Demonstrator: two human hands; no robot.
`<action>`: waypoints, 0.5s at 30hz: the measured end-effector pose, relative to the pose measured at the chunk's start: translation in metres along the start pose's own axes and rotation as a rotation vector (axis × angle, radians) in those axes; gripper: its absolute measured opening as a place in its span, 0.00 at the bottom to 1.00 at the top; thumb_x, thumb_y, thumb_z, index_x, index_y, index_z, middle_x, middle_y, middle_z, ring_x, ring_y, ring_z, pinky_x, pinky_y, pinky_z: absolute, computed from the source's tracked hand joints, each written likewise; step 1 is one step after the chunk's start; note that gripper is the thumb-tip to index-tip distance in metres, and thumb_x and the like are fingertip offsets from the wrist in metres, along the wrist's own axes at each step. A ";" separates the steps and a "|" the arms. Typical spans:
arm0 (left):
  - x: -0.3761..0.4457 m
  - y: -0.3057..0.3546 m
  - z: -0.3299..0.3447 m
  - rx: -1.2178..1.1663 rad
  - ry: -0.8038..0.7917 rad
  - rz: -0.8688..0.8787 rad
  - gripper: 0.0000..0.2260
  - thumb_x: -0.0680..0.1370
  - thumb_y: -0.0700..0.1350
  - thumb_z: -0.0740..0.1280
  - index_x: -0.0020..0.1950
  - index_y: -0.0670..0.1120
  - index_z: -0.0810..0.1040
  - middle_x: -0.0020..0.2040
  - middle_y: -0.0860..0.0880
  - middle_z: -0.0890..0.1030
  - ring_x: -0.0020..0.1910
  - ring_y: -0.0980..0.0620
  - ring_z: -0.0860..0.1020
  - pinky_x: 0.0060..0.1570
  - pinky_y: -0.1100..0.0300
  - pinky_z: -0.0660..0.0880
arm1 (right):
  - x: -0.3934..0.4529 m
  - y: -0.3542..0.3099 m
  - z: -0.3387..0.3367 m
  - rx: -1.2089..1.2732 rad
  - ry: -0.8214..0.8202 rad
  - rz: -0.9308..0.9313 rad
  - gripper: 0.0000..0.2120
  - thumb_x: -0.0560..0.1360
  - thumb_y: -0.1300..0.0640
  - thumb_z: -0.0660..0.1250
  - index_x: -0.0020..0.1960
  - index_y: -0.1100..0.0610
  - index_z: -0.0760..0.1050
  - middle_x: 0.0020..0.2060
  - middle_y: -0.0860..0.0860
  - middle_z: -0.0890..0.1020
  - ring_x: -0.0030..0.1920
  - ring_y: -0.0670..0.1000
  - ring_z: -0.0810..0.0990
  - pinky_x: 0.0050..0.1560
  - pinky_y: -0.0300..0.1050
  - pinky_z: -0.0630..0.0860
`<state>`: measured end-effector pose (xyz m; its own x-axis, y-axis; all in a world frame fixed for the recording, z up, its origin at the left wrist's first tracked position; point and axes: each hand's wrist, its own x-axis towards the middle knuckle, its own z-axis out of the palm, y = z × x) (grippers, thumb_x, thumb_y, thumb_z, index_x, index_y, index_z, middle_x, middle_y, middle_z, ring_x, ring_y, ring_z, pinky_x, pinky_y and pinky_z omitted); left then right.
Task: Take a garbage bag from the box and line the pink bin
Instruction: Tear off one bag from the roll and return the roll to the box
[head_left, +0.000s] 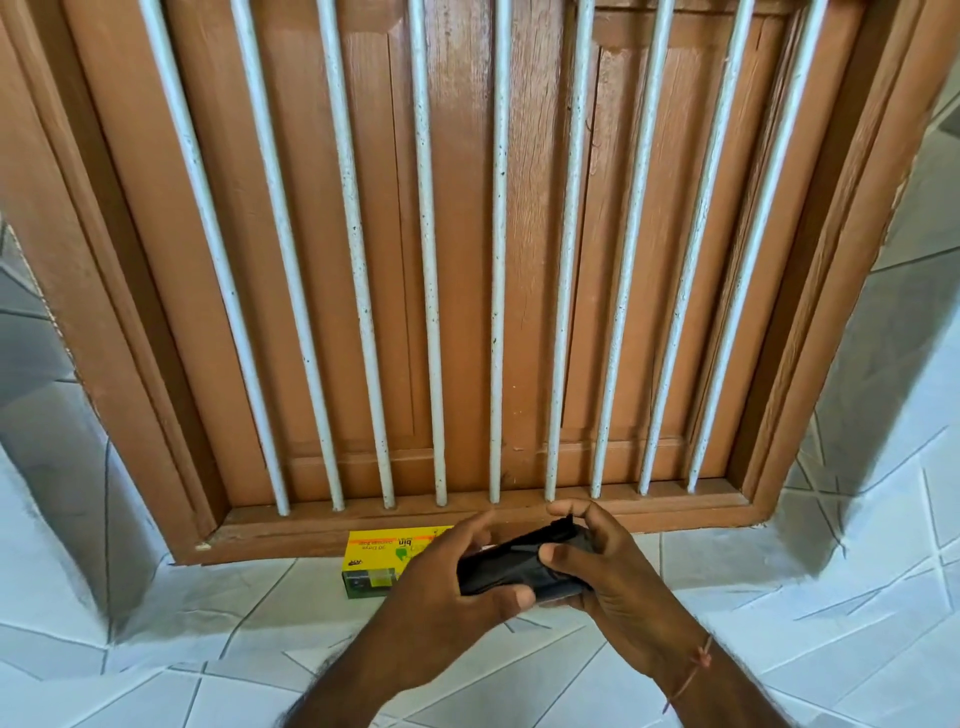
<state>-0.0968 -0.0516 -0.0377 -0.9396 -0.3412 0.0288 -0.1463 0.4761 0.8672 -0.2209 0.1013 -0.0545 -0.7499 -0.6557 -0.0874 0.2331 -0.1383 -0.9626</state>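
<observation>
Both hands meeting on one folded, glossy black plastic garbage bag (524, 566): left hand (452, 587) clamping its near end, right hand (597, 566) pinching the far corner. Long axis left to right. Behind, touching neither, yellow cardboard box (382, 558) on pale tiled floor (156, 649). Pink bin unseen.

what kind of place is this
Likely a home, at a tiled ledge below a shuttered window: brown wooden shutters behind white bars, with a yellow bin-bag box on the ledge.

Black garbage bag (519, 566), yellow-green box (387, 561), brown shutters (467, 260) behind white bars (497, 260).
</observation>
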 end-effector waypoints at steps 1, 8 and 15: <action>-0.001 -0.002 0.002 -0.012 0.073 -0.020 0.34 0.69 0.60 0.73 0.72 0.60 0.65 0.65 0.58 0.72 0.63 0.58 0.73 0.61 0.58 0.74 | 0.000 -0.001 0.001 -0.007 0.001 -0.009 0.20 0.70 0.67 0.72 0.60 0.55 0.76 0.56 0.59 0.81 0.55 0.62 0.82 0.56 0.65 0.78; 0.001 0.001 0.027 -0.822 0.436 -0.335 0.17 0.72 0.52 0.72 0.58 0.47 0.78 0.51 0.45 0.83 0.49 0.47 0.81 0.39 0.56 0.76 | 0.001 0.007 0.024 0.143 0.200 -0.137 0.14 0.66 0.67 0.75 0.49 0.56 0.78 0.53 0.60 0.82 0.55 0.65 0.80 0.54 0.60 0.78; 0.010 0.017 0.029 -0.740 0.375 -0.295 0.09 0.75 0.50 0.71 0.52 0.48 0.83 0.45 0.49 0.87 0.47 0.48 0.84 0.45 0.55 0.79 | -0.012 0.014 0.055 0.004 0.170 -0.197 0.13 0.68 0.63 0.75 0.48 0.50 0.78 0.44 0.57 0.82 0.42 0.62 0.82 0.38 0.54 0.81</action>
<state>-0.1174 -0.0237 -0.0372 -0.7122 -0.6733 -0.1987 -0.0070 -0.2762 0.9611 -0.1744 0.0666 -0.0528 -0.8744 -0.4817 0.0590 0.0750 -0.2542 -0.9642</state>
